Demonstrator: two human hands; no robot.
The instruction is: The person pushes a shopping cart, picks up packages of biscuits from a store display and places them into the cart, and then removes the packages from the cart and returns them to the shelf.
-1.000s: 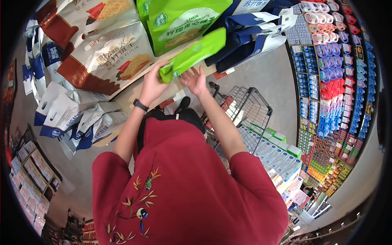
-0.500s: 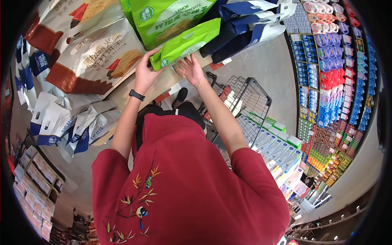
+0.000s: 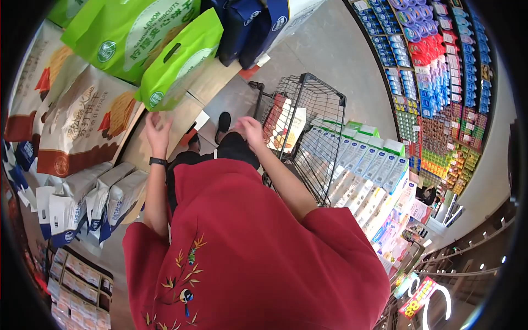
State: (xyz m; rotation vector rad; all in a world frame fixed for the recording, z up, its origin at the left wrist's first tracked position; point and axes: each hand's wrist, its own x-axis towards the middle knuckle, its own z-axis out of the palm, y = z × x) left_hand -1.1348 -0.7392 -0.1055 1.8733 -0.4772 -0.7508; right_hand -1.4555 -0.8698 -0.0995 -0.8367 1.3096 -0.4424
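My left hand [image 3: 158, 132], with a dark band on its wrist, is just below the lower corner of a bright green biscuit bag [image 3: 190, 55]. Its fingers are curled a little and apart, with nothing held. That bag rests on the wooden shelf [image 3: 212, 77], in front of a larger green lemon sandwich biscuit bag [image 3: 113, 41]. Over my dark shorts hangs my right hand [image 3: 250, 132], empty, fingers loosely apart, near the shopping cart [image 3: 324, 91].
Brown and cream cracker bags [image 3: 82, 121] and white-blue bags [image 3: 71, 212] stand on the left. Dark blue bags [image 3: 242, 27] are beside the green ones. A carton lies in the cart. Stacked boxes [image 3: 379, 165] and a packed shelf wall [image 3: 434, 71] are on the right.
Both hands have come away from the small green bag and drawn back toward my body, the right one further. The bag now sits on the shelf. My view has shifted to the right.
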